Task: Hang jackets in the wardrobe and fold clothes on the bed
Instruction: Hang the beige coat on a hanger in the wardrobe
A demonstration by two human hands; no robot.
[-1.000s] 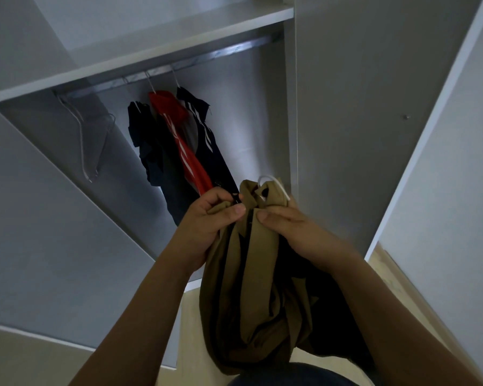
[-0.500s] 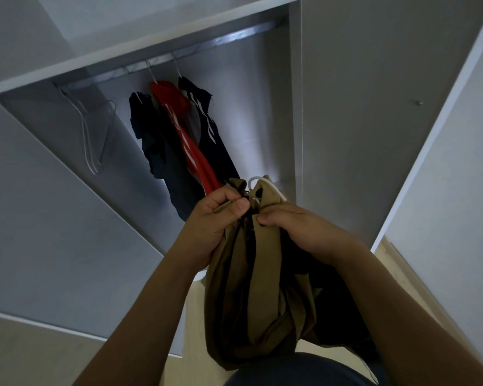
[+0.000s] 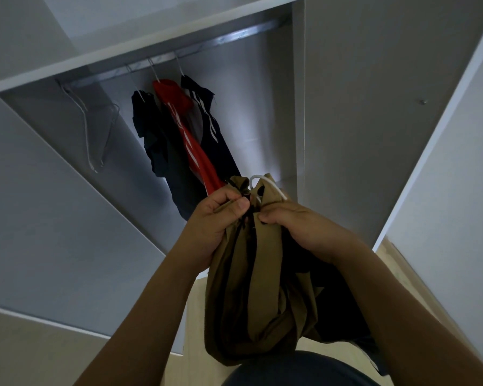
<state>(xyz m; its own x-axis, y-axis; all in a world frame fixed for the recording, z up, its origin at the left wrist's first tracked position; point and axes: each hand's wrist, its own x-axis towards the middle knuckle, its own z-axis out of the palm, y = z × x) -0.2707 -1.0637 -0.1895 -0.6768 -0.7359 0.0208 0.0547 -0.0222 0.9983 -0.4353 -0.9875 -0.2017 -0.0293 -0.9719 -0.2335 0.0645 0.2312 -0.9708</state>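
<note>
An olive-brown jacket [image 3: 262, 288] with dark lining hangs bunched from both my hands in front of the open wardrobe. My left hand [image 3: 215, 218] pinches its collar at the top. Just to the right, my right hand [image 3: 299, 224] grips the other side of the collar. The hook of a white hanger [image 3: 265, 183] sticks up out of the collar between them. Behind, a metal rail [image 3: 179, 51] carries a dark jacket [image 3: 151, 135], a red jacket [image 3: 190, 146] and a navy jacket with white stripes [image 3: 212, 132].
Two bare wire hangers [image 3: 95, 126] hang at the rail's left end. A white shelf [image 3: 140, 45] runs above the rail. The open left door [image 3: 53, 218] and a white panel [image 3: 374, 107] on the right flank the opening. Pale wooden floor [image 3: 396, 263] shows below.
Both hands have shifted slightly on the collar, the left thumb curling tighter over the fabric. The view has tilted a little; the jacket stays at the same height.
</note>
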